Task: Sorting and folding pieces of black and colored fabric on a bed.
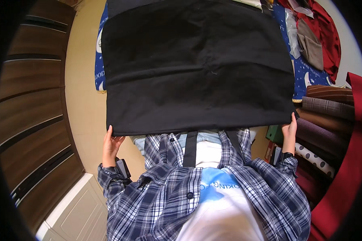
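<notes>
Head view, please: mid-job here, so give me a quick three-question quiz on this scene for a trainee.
1. True or false: only one hand touches the black cloth.
2. Multiple choice: the white roll at the right is patterned with A, stripes; B, dots; C, checks.
3. Short answer: what is the ground colour of the printed cloth showing past the black cloth's left and right edges?

Key:
1. False; the left hand and the right hand each hold it at a near corner.
2. B.
3. Blue.
</notes>
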The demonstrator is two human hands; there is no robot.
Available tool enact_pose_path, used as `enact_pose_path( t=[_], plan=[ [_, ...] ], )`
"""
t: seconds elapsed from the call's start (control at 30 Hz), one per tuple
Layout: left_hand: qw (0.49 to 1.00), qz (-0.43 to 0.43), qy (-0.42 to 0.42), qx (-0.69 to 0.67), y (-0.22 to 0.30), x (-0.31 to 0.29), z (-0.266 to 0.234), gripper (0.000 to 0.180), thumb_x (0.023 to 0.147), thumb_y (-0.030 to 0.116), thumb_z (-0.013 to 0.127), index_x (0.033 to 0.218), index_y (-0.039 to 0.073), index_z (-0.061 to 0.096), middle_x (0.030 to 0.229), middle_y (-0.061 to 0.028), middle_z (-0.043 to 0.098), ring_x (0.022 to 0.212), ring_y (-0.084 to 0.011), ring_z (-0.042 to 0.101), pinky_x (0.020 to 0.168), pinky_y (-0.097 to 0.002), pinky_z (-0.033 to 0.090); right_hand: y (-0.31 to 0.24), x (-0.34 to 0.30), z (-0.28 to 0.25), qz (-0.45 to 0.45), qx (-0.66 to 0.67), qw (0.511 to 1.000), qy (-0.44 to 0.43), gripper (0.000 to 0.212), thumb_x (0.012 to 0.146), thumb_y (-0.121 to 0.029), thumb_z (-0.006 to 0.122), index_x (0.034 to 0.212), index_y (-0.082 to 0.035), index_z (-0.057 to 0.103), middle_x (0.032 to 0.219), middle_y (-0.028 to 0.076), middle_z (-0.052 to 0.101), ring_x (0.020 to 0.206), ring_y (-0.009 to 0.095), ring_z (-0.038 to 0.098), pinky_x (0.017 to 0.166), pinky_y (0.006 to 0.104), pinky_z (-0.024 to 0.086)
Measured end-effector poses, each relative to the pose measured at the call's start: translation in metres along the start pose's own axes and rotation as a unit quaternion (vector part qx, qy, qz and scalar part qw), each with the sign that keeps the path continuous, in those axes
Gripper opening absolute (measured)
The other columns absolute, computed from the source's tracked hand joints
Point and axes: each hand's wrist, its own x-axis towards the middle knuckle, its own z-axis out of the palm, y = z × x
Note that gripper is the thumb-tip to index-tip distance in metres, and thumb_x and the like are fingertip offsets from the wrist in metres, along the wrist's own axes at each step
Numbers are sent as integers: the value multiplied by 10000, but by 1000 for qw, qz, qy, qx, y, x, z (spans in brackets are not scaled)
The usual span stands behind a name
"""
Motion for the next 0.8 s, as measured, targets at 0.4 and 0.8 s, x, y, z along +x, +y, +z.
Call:
enact_pose_path(
  t=[0.4,0.8],
  plan=[
    [949,2,-195,-247,8,7,12,202,819,164,511,975,36,530,969,-65,574,866,-176,556,769,-293,448,-19,-64,88,-117,78,989,-54,448,891,-315,365,1198,12,377,1254,123,383,1155,251,360,991,363,248],
    [891,323,-88,307,72,-75,239,402,827,349,524,771,-47,482,695,-46,472,653,-101,416,579,-249,365,25,-134,268,-223,-120,914,-317,384,905,-223,356,1160,59,408,1125,90,485,1024,130,464,878,233,344]
  ],
)
